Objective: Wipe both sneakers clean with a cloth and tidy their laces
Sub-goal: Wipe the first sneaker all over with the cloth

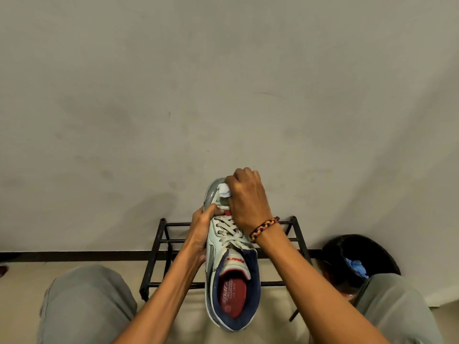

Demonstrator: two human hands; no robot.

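A: Where's the sneaker [232,264]?

B: Held up between the knees, toe away, heel opening toward the camera, in front of a black metal rack [164,244]. Laces [227,225] threaded, loose ends not visible.

A: Hands?

B: Left hand [202,229] grips the shoe's left side, thumb hooked over by the lower eyelets. Right hand [244,197], braided bracelet [264,228] at the wrist, fingers clenched round a white cloth [224,189], pressing it on the grey toe.

A: Anything else?

B: Dark bin [360,256] to the right, blue material inside.
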